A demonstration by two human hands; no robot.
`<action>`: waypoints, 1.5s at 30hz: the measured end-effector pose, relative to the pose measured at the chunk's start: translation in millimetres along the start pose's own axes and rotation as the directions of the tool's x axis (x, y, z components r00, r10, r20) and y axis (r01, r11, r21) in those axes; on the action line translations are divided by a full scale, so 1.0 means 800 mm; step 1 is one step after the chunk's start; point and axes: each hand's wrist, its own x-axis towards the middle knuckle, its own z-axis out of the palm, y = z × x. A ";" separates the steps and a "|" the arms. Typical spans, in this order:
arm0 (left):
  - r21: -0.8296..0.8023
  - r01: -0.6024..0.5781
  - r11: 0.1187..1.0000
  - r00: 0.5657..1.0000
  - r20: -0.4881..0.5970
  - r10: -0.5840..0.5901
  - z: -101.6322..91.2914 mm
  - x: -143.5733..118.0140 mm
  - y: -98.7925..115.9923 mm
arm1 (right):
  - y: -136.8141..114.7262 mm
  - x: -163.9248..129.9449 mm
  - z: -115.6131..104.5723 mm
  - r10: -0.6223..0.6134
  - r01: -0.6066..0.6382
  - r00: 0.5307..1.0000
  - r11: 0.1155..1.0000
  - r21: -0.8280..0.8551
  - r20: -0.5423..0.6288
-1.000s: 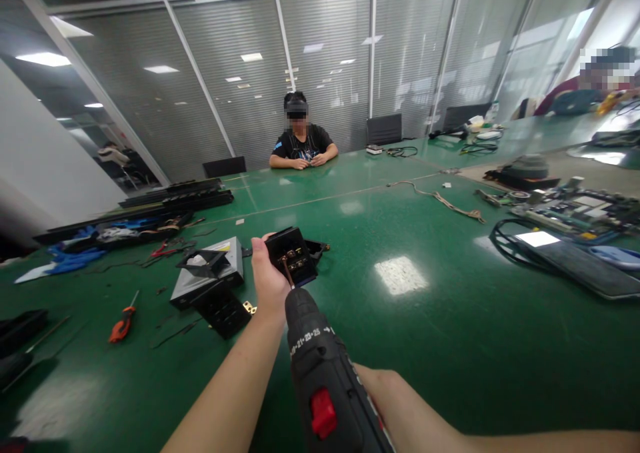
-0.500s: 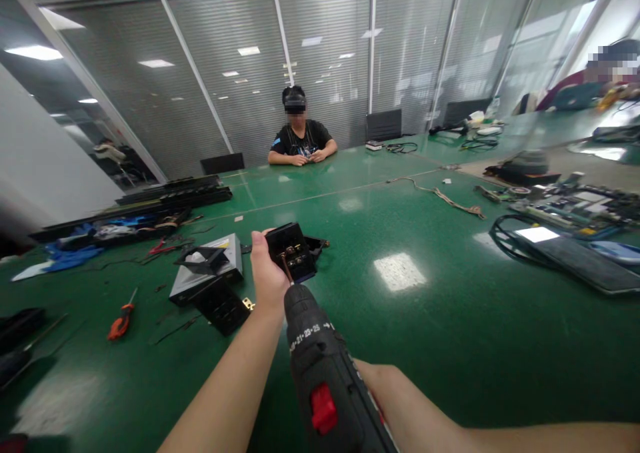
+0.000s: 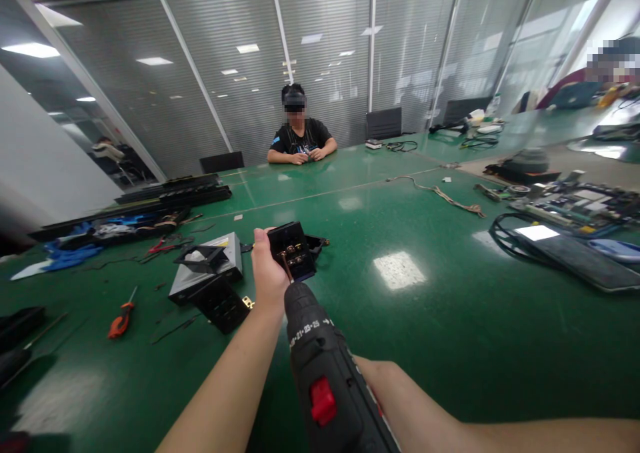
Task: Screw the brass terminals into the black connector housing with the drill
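Note:
My left hand (image 3: pixel 269 269) is closed on the left side of a black box-like part (image 3: pixel 302 243), its thumb along the edge. Brass-coloured terminals show inside the part. In my right hand (image 3: pixel 380 379) is a black cordless drill (image 3: pixel 320 353) with a red switch on top; its handle and most of my fingers are hidden. The drill's long thin bit (image 3: pixel 287 266) reaches to the terminals, though actual contact is too small to make out. Left of my wrist lies a second black part (image 3: pixel 220 304) with a brass tab, against a grey metal box (image 3: pixel 231 253).
An orange screwdriver (image 3: pixel 121 316) and blue gloves (image 3: pixel 73 249) lie at left, near stacked black strips (image 3: pixel 173 193). Circuit boards (image 3: pixel 580 203), a cable and a dark flat device (image 3: pixel 575 259) are at right. A person (image 3: pixel 303 136) sits across the green table (image 3: pixel 450 326).
Almost nothing differs. The view has shifted very slightly; both hands, the drill and the black part keep their places.

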 end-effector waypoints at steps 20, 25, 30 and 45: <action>0.080 0.016 0.997 0.999 0.045 -0.020 -0.008 0.004 -0.003 | -0.016 -0.002 -0.004 0.013 -0.013 1.000 1.000 0.017 0.004; 0.101 0.012 0.995 1.000 0.018 -0.014 -0.009 0.004 -0.005 | -0.020 -0.001 -0.003 0.014 -0.014 1.000 1.000 0.008 0.020; 0.079 0.034 0.996 0.999 0.003 -0.035 -0.007 0.002 -0.004 | -0.012 -0.001 -0.003 0.002 -0.002 1.000 0.999 -0.045 -0.001; 0.026 0.127 0.992 0.990 -0.059 -0.125 -0.016 0.007 -0.022 | -0.025 0.014 -0.007 0.016 -0.014 1.000 0.992 -0.127 0.014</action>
